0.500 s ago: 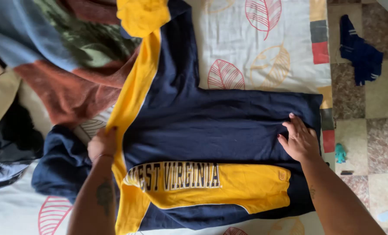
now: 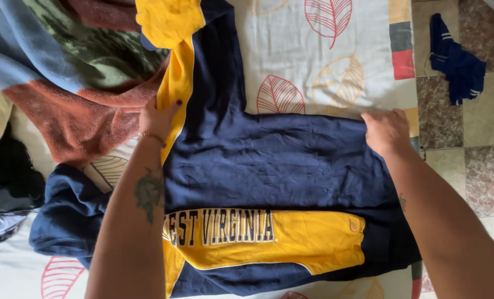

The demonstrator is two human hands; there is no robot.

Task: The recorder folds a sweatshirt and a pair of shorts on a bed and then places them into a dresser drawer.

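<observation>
A navy and yellow sweatshirt (image 2: 291, 166) lies flat on a bed, with yellow lettering across a yellow chest band. One sleeve (image 2: 213, 66) runs away from me to a yellow cuff (image 2: 169, 19). My left hand (image 2: 157, 117) grips the yellow stripe at the shoulder, where that sleeve starts. Over at the hem, my right hand (image 2: 386, 130) has its fingers curled around the far corner. The hood (image 2: 70, 216) bunches at the lower left, beside my left forearm.
The bed sheet (image 2: 335, 50) is white with red and yellow leaf prints. A thick blanket (image 2: 75, 66) in blue, green and rust lies at the upper left, with dark clothes (image 2: 9, 177) below it. On the tiled floor (image 2: 479, 122) to the right lies a small navy garment (image 2: 456, 55).
My left hand has moved away from me along the yellow stripe to the shoulder. My right hand has moved from flat on the body up to the hem's far corner and closed on it.
</observation>
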